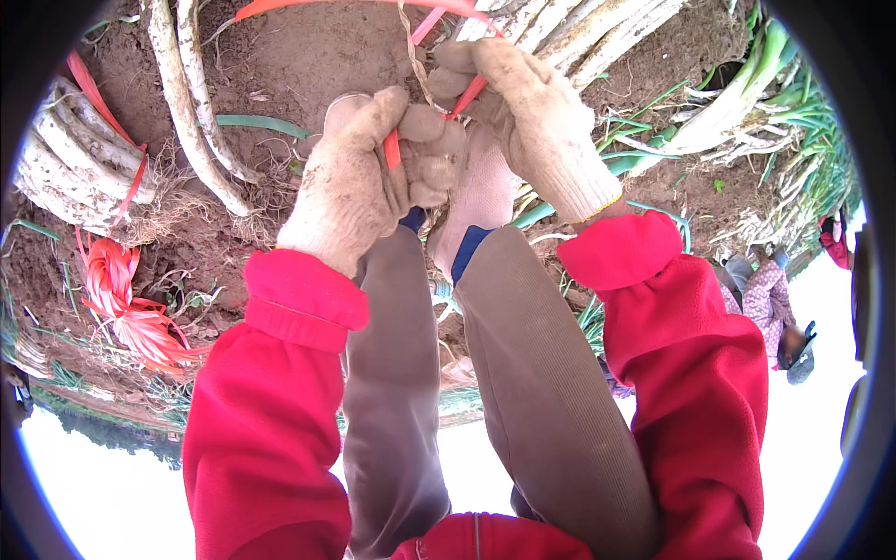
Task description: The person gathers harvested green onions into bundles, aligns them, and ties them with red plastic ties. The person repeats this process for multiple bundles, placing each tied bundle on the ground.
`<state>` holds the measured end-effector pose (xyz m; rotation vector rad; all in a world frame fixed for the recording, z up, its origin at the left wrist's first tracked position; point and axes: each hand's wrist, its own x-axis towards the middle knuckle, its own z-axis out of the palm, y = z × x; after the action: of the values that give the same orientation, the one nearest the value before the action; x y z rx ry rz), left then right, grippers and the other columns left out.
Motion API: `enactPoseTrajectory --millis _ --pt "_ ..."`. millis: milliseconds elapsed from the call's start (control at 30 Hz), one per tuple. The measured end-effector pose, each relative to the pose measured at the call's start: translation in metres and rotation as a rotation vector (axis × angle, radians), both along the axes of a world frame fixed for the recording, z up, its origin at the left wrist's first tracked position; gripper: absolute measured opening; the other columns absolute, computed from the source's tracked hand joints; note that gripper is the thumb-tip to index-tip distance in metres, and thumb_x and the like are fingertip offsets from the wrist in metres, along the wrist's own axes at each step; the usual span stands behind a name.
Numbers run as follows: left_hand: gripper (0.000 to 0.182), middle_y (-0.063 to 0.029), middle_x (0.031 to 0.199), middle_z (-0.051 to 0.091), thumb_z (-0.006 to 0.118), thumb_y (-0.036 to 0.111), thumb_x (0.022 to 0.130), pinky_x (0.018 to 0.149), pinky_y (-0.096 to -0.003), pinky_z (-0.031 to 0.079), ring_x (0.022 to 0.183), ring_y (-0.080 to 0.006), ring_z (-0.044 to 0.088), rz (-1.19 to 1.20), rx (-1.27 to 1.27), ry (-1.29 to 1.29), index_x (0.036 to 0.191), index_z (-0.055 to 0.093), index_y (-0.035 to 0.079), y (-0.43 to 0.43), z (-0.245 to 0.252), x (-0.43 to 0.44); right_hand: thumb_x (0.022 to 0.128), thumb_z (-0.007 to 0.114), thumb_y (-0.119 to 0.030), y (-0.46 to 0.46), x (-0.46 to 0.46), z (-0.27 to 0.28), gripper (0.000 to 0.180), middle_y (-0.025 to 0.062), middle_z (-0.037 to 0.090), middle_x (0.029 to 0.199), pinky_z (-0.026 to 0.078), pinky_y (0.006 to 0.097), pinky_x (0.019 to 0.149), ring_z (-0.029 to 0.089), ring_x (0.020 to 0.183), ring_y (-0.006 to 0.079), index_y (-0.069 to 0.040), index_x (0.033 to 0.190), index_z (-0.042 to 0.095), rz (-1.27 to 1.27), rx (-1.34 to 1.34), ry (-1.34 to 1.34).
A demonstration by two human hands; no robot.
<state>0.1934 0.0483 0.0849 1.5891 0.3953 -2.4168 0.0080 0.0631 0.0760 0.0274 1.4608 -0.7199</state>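
Note:
Red plastic ribbon [472,94] runs between my two hands in front of my shins. My left hand [388,157], in a soiled knitted glove, is closed around one end, and a short tail shows by the thumb. My right hand [528,115], gloved alike, pinches the ribbon with thumb and fingers. Another length of ribbon arches over the soil at the top edge. A bundle of long white scallion stalks [595,31] lies just beyond my right hand. A thin dry strand [415,52] hangs down towards my hands. My foot in a pale covering [483,175] is beneath them.
At the left lies a scallion bundle [77,164] tied with red ribbon, above a hank of loose red ribbon [126,301]. Two loose stalks [187,98] rest on the soil [301,56]. More scallions [784,147] are heaped at right, near a bending person [766,290].

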Motion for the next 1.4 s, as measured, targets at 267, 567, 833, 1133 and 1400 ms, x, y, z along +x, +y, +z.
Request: enactPoseTrajectory --millis 267,567,833,1133,1400 --pt "0.029 -0.0102 0.073 0.063 0.052 0.020 0.103 0.049 -0.0305 0.043 0.054 -0.0166 0.054 -0.087 -0.410 -0.568 0.095 0.065 -0.004 0.050 -0.123 -0.041 0.107 0.053 -0.027 0.050 -0.016 0.046 0.032 -0.0021 0.034 0.063 0.050 0.0347 0.070 0.037 0.059 0.0140 -0.009 0.081 0.049 0.215 -0.088 0.138" --pt "0.036 -0.0047 0.071 0.062 0.063 0.036 0.100 0.054 -0.0293 0.043 0.057 -0.0151 0.053 -0.434 -0.254 -0.354 0.086 0.066 0.002 0.000 0.032 -0.011 0.095 0.059 -0.044 0.029 0.005 0.025 0.041 0.0147 0.073 0.096 0.052 0.0422 0.091 0.069 0.096 0.0361 -0.008 0.110 0.071 1.125 -0.033 0.590" --pt "0.065 -0.0032 0.061 0.058 0.053 0.061 0.100 0.056 -0.0277 0.042 0.056 -0.0118 0.054 -0.887 -1.133 -0.218 0.109 0.077 0.001 -0.040 0.008 -0.024 0.091 0.066 -0.034 0.031 -0.028 0.035 0.026 0.0095 0.073 0.094 0.057 0.0431 0.078 0.071 0.091 0.0324 -0.017 0.108 0.075 1.272 -0.609 0.477" --pt "0.040 -0.0073 0.077 0.060 0.047 0.037 0.108 0.064 -0.0326 0.045 0.069 -0.0139 0.059 -1.205 -1.382 0.021 0.132 0.060 0.009 -0.011 -0.059 -0.025 0.087 0.070 -0.021 0.035 -0.028 0.022 0.014 0.0091 0.071 0.100 0.059 0.0408 0.077 0.072 0.091 0.0322 -0.017 0.099 0.073 1.190 -0.543 0.787" --pt "0.041 0.0083 0.050 0.033 0.047 0.049 0.110 0.038 -0.0246 0.022 0.037 -0.0063 0.029 -0.138 -0.039 0.210 0.097 0.061 0.013 0.014 -0.046 -0.022 0.082 0.069 -0.022 0.049 -0.008 -0.015 0.023 -0.0070 0.067 0.115 0.054 0.0424 0.097 0.060 0.122 0.0232 -0.034 0.101 0.074 1.131 -0.839 1.009"
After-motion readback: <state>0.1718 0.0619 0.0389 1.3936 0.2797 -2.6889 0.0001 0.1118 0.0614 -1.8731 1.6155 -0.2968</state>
